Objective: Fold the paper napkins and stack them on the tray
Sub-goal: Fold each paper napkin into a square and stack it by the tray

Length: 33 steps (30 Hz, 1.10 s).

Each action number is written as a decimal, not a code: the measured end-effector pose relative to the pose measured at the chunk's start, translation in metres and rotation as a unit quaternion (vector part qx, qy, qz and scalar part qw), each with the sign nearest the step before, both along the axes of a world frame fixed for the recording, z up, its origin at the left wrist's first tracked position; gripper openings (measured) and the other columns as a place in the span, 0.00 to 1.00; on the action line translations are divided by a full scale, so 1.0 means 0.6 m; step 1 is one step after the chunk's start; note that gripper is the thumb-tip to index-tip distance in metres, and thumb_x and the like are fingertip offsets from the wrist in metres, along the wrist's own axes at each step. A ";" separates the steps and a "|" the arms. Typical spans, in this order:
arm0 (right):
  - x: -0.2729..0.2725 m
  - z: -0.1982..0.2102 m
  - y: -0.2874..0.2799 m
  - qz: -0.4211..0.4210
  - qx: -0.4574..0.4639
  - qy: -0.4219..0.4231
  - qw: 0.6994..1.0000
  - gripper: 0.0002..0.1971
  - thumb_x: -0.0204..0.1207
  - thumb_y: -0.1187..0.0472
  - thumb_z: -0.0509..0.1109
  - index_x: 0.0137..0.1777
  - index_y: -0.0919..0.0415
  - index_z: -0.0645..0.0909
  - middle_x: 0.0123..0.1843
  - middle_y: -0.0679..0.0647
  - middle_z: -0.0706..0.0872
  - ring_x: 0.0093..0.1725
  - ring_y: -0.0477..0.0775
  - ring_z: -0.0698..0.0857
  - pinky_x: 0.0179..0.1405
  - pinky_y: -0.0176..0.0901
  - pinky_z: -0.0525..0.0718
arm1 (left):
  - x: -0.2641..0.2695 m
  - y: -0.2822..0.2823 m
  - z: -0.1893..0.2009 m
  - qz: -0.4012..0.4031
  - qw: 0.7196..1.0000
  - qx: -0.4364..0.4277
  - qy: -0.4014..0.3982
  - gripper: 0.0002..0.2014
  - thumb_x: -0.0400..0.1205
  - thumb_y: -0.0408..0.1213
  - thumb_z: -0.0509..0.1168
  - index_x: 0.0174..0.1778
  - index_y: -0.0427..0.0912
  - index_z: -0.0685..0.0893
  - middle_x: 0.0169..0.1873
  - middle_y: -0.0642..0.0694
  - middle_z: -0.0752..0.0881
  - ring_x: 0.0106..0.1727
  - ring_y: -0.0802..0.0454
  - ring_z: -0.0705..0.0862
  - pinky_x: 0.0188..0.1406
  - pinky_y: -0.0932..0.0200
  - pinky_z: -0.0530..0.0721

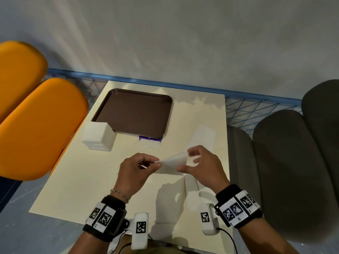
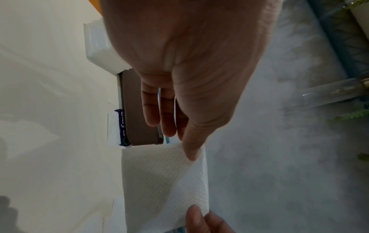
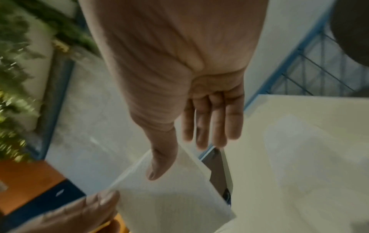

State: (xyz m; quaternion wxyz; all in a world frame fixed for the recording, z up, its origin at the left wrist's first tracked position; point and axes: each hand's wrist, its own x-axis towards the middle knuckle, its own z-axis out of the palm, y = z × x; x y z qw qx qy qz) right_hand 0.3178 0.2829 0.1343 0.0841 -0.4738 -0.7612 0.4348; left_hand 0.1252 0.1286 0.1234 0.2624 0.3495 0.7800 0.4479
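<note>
A white paper napkin [image 1: 174,159] hangs between my two hands just above the cream table, near its front right. My left hand [image 1: 155,161] pinches the napkin's left edge between thumb and fingers; in the left wrist view the thumb presses on the embossed napkin [image 2: 165,181]. My right hand [image 1: 189,162] grips the right edge, thumb on top of the napkin [image 3: 173,197] and fingers behind it. The brown tray [image 1: 134,110] lies at the table's far left with nothing on it. A tall stack of white napkins [image 1: 97,136] stands at the tray's near left corner.
Another napkin [image 1: 203,136] lies flat on the table beyond my right hand. A purple and white packet [image 1: 149,142] sticks out from under the tray's near edge. Orange chairs [image 1: 36,125] stand left of the table, grey chairs [image 1: 284,162] right. A blue railing [image 1: 165,85] runs behind.
</note>
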 end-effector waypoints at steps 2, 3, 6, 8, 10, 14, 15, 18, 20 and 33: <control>-0.009 0.007 -0.001 0.048 0.087 -0.032 0.995 0.49 0.59 0.37 0.91 0.80 0.41 0.73 0.75 0.37 0.78 0.71 0.44 0.79 0.70 0.43 0.78 | -0.005 -0.002 -0.001 -0.024 0.999 0.000 0.031 0.07 0.77 0.41 0.82 0.42 0.58 0.93 0.44 0.63 0.91 0.48 0.60 0.89 0.43 0.64 0.87; -0.017 0.011 -0.003 0.094 0.128 -0.037 0.987 0.51 0.60 0.36 0.90 0.82 0.40 0.71 0.79 0.38 0.76 0.75 0.45 0.75 0.75 0.44 0.73 | -0.007 -0.003 0.000 -0.040 0.998 0.002 0.047 0.07 0.78 0.41 0.82 0.42 0.60 0.92 0.46 0.63 0.90 0.50 0.59 0.89 0.44 0.64 0.87; -0.050 0.020 -0.009 0.201 0.171 -0.029 0.964 0.35 0.65 0.33 0.85 0.73 0.39 0.83 0.72 0.36 0.85 0.69 0.43 0.79 0.72 0.43 0.73 | -0.012 -0.003 0.004 -0.075 0.996 -0.001 0.049 0.06 0.79 0.42 0.81 0.45 0.58 0.92 0.49 0.63 0.91 0.53 0.62 0.90 0.47 0.66 0.87; -0.068 0.021 -0.012 0.199 0.111 0.002 0.974 0.18 0.71 0.37 0.84 0.58 0.41 0.91 0.54 0.37 0.93 0.55 0.40 0.85 0.58 0.40 0.81 | -0.014 0.002 0.008 -0.075 0.997 -0.003 0.029 0.05 0.80 0.39 0.80 0.46 0.54 0.91 0.44 0.63 0.93 0.47 0.62 0.91 0.46 0.68 0.86; -0.082 0.018 -0.013 0.161 0.038 0.049 0.985 0.07 0.75 0.45 0.83 0.48 0.45 0.94 0.43 0.40 0.93 0.44 0.41 0.88 0.44 0.35 0.83 | -0.020 0.005 0.012 -0.049 0.999 0.015 -0.007 0.06 0.81 0.38 0.79 0.49 0.53 0.91 0.42 0.59 0.93 0.45 0.61 0.91 0.45 0.69 0.86; -0.098 0.009 -0.016 0.059 -0.104 0.152 0.981 0.07 0.76 0.53 0.85 0.47 0.54 0.94 0.43 0.48 0.95 0.41 0.46 0.92 0.42 0.38 0.88 | -0.036 -0.003 0.011 0.032 0.991 0.037 -0.126 0.13 0.80 0.37 0.80 0.59 0.49 0.89 0.42 0.51 0.95 0.46 0.56 0.93 0.49 0.62 0.91; -0.102 0.009 -0.018 0.035 -0.141 0.170 0.975 0.07 0.76 0.54 0.85 0.48 0.57 0.94 0.45 0.51 0.96 0.41 0.48 0.92 0.43 0.40 0.88 | -0.040 -0.008 0.010 0.052 0.986 0.040 -0.155 0.11 0.81 0.37 0.79 0.58 0.48 0.90 0.42 0.49 0.95 0.46 0.54 0.93 0.47 0.59 0.92; -0.118 0.004 -0.022 -0.022 -0.211 0.199 0.957 0.09 0.76 0.56 0.85 0.50 0.61 0.93 0.48 0.56 0.96 0.45 0.54 0.92 0.47 0.46 0.89 | -0.054 -0.022 0.010 0.089 0.961 0.048 -0.259 0.06 0.83 0.36 0.77 0.55 0.43 0.94 0.43 0.42 0.95 0.43 0.48 0.92 0.38 0.53 0.90; -0.131 0.002 -0.024 -0.051 -0.239 0.205 0.948 0.11 0.76 0.53 0.85 0.52 0.59 0.94 0.50 0.56 0.97 0.52 0.63 0.94 0.56 0.56 0.91 | -0.065 -0.028 0.008 0.072 0.947 0.044 -0.310 0.08 0.84 0.38 0.76 0.55 0.38 0.93 0.45 0.37 0.94 0.43 0.45 0.92 0.37 0.52 0.88; -0.233 -0.022 -0.055 -0.026 -0.263 0.132 0.955 0.09 0.76 0.59 0.86 0.48 0.65 0.94 0.40 0.54 0.94 0.38 0.52 0.91 0.45 0.43 0.91 | -0.215 -0.038 -0.039 0.078 0.964 -0.001 -0.255 0.13 0.84 0.41 0.76 0.45 0.31 0.90 0.42 0.35 0.92 0.38 0.47 0.88 0.38 0.49 0.91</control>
